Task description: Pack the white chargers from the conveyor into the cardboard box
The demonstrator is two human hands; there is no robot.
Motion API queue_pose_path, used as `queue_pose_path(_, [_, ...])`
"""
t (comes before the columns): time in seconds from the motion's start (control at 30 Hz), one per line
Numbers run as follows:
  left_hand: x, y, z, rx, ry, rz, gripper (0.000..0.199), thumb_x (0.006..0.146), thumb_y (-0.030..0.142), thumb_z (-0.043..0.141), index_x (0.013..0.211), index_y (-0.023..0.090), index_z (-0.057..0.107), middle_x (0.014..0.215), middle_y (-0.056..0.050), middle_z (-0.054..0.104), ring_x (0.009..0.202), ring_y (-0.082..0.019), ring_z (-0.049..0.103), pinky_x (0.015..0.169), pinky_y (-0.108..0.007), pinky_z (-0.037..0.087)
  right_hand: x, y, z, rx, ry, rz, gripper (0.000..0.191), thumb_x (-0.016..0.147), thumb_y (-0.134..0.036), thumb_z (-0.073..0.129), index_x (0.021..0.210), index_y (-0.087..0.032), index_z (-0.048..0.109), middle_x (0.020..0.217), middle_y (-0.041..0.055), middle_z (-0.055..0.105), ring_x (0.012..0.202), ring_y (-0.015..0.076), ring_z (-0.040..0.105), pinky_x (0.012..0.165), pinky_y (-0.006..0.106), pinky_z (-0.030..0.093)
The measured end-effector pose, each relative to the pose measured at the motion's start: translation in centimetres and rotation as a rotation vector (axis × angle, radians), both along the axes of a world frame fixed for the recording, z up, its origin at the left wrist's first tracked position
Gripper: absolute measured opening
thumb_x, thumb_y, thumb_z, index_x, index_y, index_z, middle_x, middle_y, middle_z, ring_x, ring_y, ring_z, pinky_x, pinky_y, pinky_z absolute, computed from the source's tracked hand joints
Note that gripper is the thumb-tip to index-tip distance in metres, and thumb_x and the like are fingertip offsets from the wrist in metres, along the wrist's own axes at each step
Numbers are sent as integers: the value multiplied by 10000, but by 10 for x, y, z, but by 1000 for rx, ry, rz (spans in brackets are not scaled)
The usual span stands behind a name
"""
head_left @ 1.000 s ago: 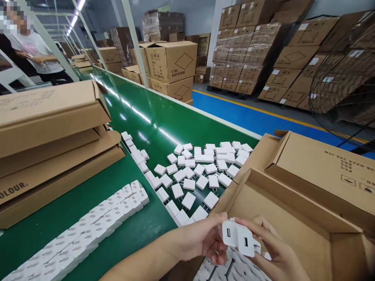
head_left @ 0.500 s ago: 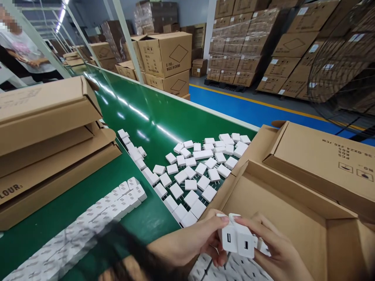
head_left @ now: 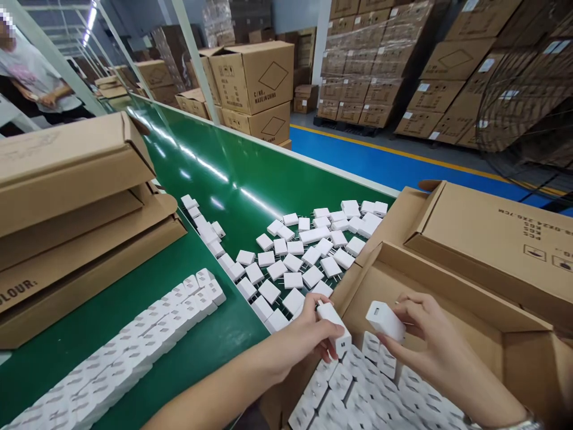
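My left hand (head_left: 313,328) grips a white USB charger (head_left: 335,327), its port end tilted down to the right, over the near left edge of an open cardboard box (head_left: 430,280). A second USB charger (head_left: 385,320) is pinched between the thumb and fingers of my right hand (head_left: 421,328), its port end facing up and left. Below both hands, rows of white chargers (head_left: 353,388) stand packed in the near part of the box. Loose chargers with metal prongs (head_left: 293,280) lie scattered on the green conveyor belt just beyond my left hand.
A double row of chargers (head_left: 134,340) stands on the green table at left, beside stacked cardboard boxes (head_left: 67,179). A folded box flap (head_left: 492,230) rises at right. Large cartons (head_left: 255,77) stand beyond the belt. A person (head_left: 40,77) is at far left.
My hands have moved apart, each with one charger; before, the two chargers were side by side. More of the packed rows in the box now shows.
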State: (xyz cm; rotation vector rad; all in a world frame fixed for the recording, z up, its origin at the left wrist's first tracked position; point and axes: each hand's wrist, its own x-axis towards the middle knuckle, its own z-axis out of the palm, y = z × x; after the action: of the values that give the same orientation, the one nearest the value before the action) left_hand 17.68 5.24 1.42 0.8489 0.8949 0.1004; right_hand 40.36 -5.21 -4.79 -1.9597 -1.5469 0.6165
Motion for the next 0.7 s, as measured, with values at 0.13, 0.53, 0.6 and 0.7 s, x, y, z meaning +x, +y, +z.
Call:
queue_pose_path(0.13, [2, 10, -5, 388, 49, -143, 492, 836, 267, 603, 1269, 263, 371, 844, 42, 548, 775, -135, 590, 753, -254, 459, -9, 22, -5, -182, -160, 110, 183, 887, -380, 520, 919, -212, 586, 1168, 156, 513, 1010, 317, 650, 769, 462, 605])
queue_pose_path(0.53, [58, 34, -30, 1546, 158, -871, 220, 798, 100, 635, 1012, 142, 661, 1227, -133, 641, 1292, -273, 511, 1180, -428, 322, -20, 52, -3, -383, -256, 253, 173, 660, -264, 713, 808, -182, 679, 974, 107, 627, 789, 275, 651, 686, 383, 502])
queue_pose_path(0.6, [65, 35, -32, 1657, 244, -1053, 208, 826, 250, 652, 989, 132, 701, 1335, -163, 591, 1351, -311, 458, 1187, -496, 314, -14, 46, 0, -379, -220, 259, 231, 682, -318, 698, 883, -206, 718, 994, 102, 673, 816, 288, 675, 705, 391, 524])
queue_pose_path(0.7, [70, 30, -41, 1652, 280, -1098, 313, 898, 395, 545, 873, 159, 748, 1497, -150, 502, 1461, -336, 331, 1182, -577, 304, 3, 24, 5, -346, -174, 159, 378, 817, -430, 550, 1114, -267, 718, 971, 95, 740, 846, 303, 708, 738, 429, 563])
